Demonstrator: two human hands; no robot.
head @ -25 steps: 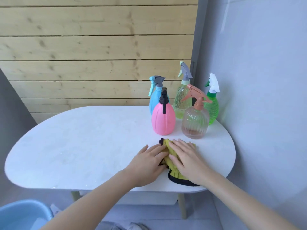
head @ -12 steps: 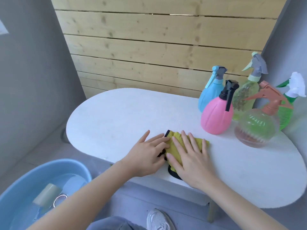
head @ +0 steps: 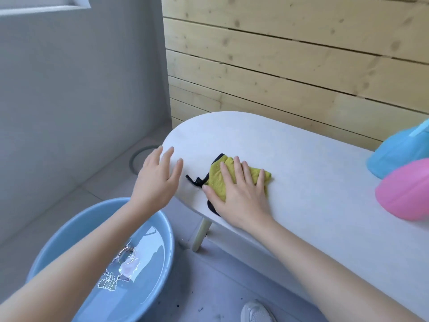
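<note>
- Your shoe [head: 255,310] shows on the floor below the counter's [head: 306,182] front edge.
- A blue basin [head: 69,231] stands on the floor, below and to the left of the counter's left end. It holds water, with a thin ring [head: 126,254] and a pale piece lying under the surface.
- Your right grip [head: 241,198] lies flat on the counter close to its front edge, near the left end. The fingers are straight and spread, and the palm presses down on the cloth [head: 217,180].
- The cloth is yellow with a black border. It sits bunched under that grip, and a black strip pokes out from it toward the counter's left end.
- Your left grip [head: 157,180] is at the counter's left end, apart from the cloth. It is slack with the fingers fanned and it holds nothing. I cannot tell whether it touches the counter.
- A pink bottle [head: 404,194] stands toward the counter's right, cut off by the frame edge.
- A blue bottle [head: 399,156] stands just behind it, touching or nearly so.
- A round drain [head: 137,159] sits in the floor beyond the counter's left end.
- A plank wall [head: 278,66] runs behind the counter.
</note>
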